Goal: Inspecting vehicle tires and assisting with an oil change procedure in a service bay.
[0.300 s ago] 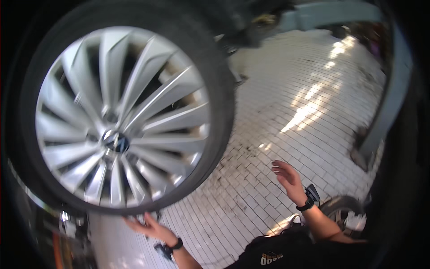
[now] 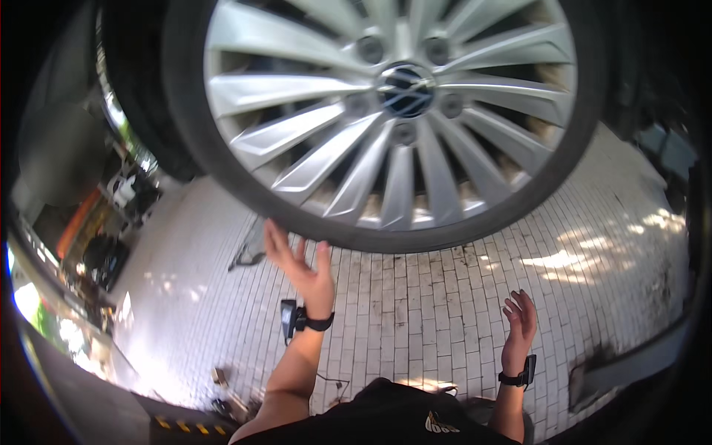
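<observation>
Spread out below and beyond both hands: pale brick paving [image 2: 415, 319], laid in narrow courses with dark joints, smudged with dirt under the wheel's lower edge, dappled with sunlight up and to the right of the right hand. Well to the left of the left hand: dark clutter with an orange strip [image 2: 78, 222], too blurred to name further, and bright daylight lower down. Below and left of the left hand: a black-and-yellow striped edge [image 2: 189, 426]. To the lower right of the right hand: a grey-blue metal beam [image 2: 634, 363], slanting inward.

Reaching up with the left hand [image 2: 305, 274], empty and spread wide, to the lower-left edge of a black tyre [image 2: 415, 241] around a multi-spoke silver alloy wheel [image 2: 397, 196], above and between both hands. Cannot tell whether touching or just short. Loosely curled, empty and well apart from the tyre: the right hand [image 2: 521, 326], below its right side.

Shifted since the earlier frame from the left of the view to its upper middle: wheel and tyre. Moved from under the tyre's bottom to its lower left, and turned from pointing leftward to pointing up: the left hand. Brought more into view: the clutter. Reduced from a tall arch to a short length: the grey-blue metal.
</observation>
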`<state>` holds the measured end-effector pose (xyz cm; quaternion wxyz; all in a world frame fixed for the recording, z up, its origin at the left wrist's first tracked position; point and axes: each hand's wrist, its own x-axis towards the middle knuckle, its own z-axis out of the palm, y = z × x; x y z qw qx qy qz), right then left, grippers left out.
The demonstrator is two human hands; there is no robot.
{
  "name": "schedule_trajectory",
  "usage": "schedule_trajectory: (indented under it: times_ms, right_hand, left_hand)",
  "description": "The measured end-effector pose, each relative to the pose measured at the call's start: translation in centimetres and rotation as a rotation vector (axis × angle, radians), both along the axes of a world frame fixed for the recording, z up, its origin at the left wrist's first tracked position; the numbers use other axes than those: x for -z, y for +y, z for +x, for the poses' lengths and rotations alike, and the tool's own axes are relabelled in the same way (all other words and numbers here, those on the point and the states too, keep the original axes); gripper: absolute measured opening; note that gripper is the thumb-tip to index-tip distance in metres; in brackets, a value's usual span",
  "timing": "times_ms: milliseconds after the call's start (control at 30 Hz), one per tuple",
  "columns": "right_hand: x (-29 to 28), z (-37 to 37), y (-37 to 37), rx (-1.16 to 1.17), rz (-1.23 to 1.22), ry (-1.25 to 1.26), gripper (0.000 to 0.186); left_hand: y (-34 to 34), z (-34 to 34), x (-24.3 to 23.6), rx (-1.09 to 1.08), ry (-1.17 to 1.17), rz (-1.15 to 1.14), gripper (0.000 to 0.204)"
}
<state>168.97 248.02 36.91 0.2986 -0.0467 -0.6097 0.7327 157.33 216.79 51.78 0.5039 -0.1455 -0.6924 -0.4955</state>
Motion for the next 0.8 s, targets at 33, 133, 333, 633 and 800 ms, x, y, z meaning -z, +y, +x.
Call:
schedule_trajectory:
  times_ms: [33,133,333,633,800]
  right_hand:
    - [-0.3,-0.5,-0.8,-0.016,0.04,-0.023,0.046]
    - [-1.8,-1.6,-3.7,-0.029,0.079,0.059,0.046]
    - [-4.2,-3.9,-11.1,0.08,0.2,0.05,0.044]
    - [5.4,-5.8,-22.4,0.125,0.158,-0.197,0.038]
    - [14.3,-7.1,-23.0,0.117,0.196,-0.497,0.032]
  left_hand:
    - [-1.1,0.4,0.0,-0.005,0.006,-0.02,0.075]
    - [-3.8,1.2,-0.3,0.129,-0.027,-0.113,0.074]
    - [-14.2,2.7,2.1,0.178,-0.034,-0.701,0.05]
    - [-37.4,7.6,25.4,0.562,-0.929,0.034,0.026]
    - [-50.0,13.2,41.0,0.276,-1.244,1.048,0.028]
